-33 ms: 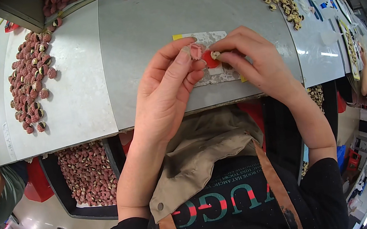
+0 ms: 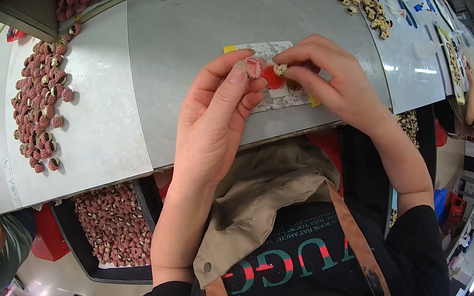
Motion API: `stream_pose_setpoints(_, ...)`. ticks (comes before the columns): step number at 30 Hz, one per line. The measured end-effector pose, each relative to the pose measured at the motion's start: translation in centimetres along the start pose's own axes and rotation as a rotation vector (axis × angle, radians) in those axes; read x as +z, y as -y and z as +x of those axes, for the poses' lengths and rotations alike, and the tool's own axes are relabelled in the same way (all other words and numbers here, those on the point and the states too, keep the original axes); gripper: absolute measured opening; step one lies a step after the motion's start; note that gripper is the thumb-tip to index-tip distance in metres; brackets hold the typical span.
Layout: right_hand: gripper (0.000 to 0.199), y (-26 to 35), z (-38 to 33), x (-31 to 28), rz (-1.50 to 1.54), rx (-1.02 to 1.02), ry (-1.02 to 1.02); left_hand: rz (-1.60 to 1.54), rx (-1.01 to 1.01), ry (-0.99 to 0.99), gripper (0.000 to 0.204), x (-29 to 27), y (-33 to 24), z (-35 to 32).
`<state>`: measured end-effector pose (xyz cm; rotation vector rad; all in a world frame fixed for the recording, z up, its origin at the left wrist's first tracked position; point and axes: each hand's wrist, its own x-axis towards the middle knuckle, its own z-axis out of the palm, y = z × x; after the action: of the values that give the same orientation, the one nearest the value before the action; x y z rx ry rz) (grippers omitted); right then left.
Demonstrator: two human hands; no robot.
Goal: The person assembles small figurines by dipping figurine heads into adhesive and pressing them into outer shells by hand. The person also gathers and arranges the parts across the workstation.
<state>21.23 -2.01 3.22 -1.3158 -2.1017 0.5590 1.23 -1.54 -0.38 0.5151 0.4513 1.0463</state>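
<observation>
White board [image 2: 266,47]: it lies flat on the smooth grey table [image 2: 188,26], pale and speckled, with yellow tape [image 2: 229,48] at its far left corner.
Left hand [image 2: 207,109]: it is just left of the board, with its fingertips over it. Your thumb and pointing finger are nipped together on the pink piece [image 2: 254,68]. Your other fingers curl loosely.
Right hand [image 2: 333,75]: it is just right of the board, with its fingertips over it. Your thumb and pointing finger are pinched on the cream piece [image 2: 280,70]. The other fingers are folded in.
Pink piece: it is up over the board. Its long way seems to run from the board's near edge to its far edge. Its rim is bumpy like pie crust, and its face looks hollow.
Cream piece: it is over the board, just to the right of the pink piece. They do not touch; a small gap sits between them. It is chunky and pale, too small to tell its long side.
Red disc [image 2: 273,78]: it is round and bright, and seems to sit on the board, under that gap.
Pink pile [image 2: 36,98]: bumpy pieces, well left of the board.
Cream-and-black pile [image 2: 372,8]: small chunky bits, right of the board and farther off.
Black tray [image 2: 71,237]: it is lower than the board, near and left, full of bumpy pieces.
</observation>
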Motion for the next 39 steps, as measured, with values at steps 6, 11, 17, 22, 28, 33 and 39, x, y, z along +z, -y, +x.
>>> stream_pose_setpoints(6, 0.018, 1.5, 0.7, 0.4, 0.28, -0.027, -0.123, 0.077, 0.003, -0.013, 0.03, 0.4, 0.1, 0.1)
stream_pose_setpoints(11, 0.016, 0.9, 1.3, 0.9, -0.088, -0.353, -0.188, 0.074, 0.029, 0.018, 0.027, 0.4, 0.3, 0.4)
stream_pose_setpoints(17, 0.021, 1.4, 0.0, 1.6, 0.562, 0.129, -0.107, 0.448, 0.344, -0.05, 0.024, 1.9, 1.7, -0.4)
stream_pose_setpoints(22, 0.033, 1.2, -0.5, -0.1, 0.002, -0.189, -0.157, 0.378, 0.135, -0.035, 0.031, 2.5, 0.5, -0.2)
stream_pose_setpoints(28, 0.041, 0.1, 0.1, 0.1, -0.061, -0.289, -0.137, 0.405, 0.136, -0.04, 0.045, 3.2, 1.6, -0.3)
stream_pose_setpoints(33, 0.037, 0.1, 0.2, -0.1, -0.168, -0.354, -0.238, 0.589, 0.318, -0.01, 0.053, 3.5, 2.9, -0.1)
stream_pose_setpoints(39, 0.034, -0.6, 0.0, 0.1, -0.186, -0.375, -0.268, 0.772, 0.42, 0.017, 0.045, 2.9, 3.9, 0.4)
